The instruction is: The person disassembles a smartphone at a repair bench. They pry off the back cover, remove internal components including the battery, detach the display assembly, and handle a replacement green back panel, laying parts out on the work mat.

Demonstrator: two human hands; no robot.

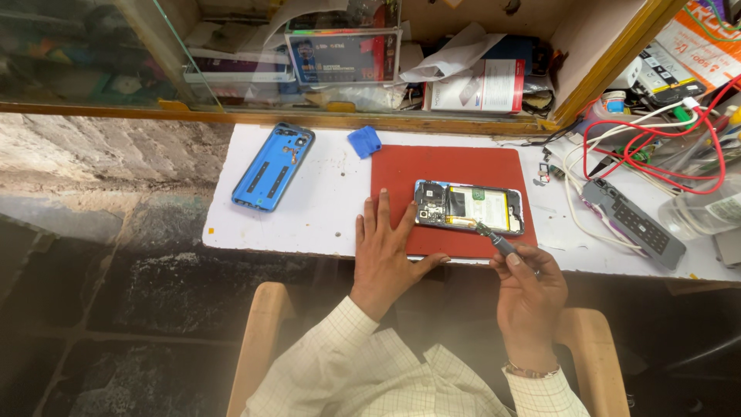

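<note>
The white bench (324,208) runs below a glass-fronted shelf of boxes and papers, and on it lies the flat red rectangular work mat (448,166), the landmark for everything else. Left of the mat, well apart from it, lies a blue plastic phone back cover (273,166), inner side up and tilted. To the right of the mat sits a tangle of red and white cables (656,139), and below them a long grey remote-like device (634,224) lies at an angle. On the mat's lower right part lies the opened black smartphone (468,207), back removed so that its circuit board and battery show. The left hand (384,251) lies flat with fingers spread open, palm on the mat's lower left edge and holding nothing, fingertips just beside the phone's left end. The right hand (529,289) is below the mat's lower right corner, its fingers closed around a slim dark-handled screwdriver (494,239), whose tip touches the phone's lower edge. Just off the mat's upper left corner rests a small blue cloth square (364,141).
</note>
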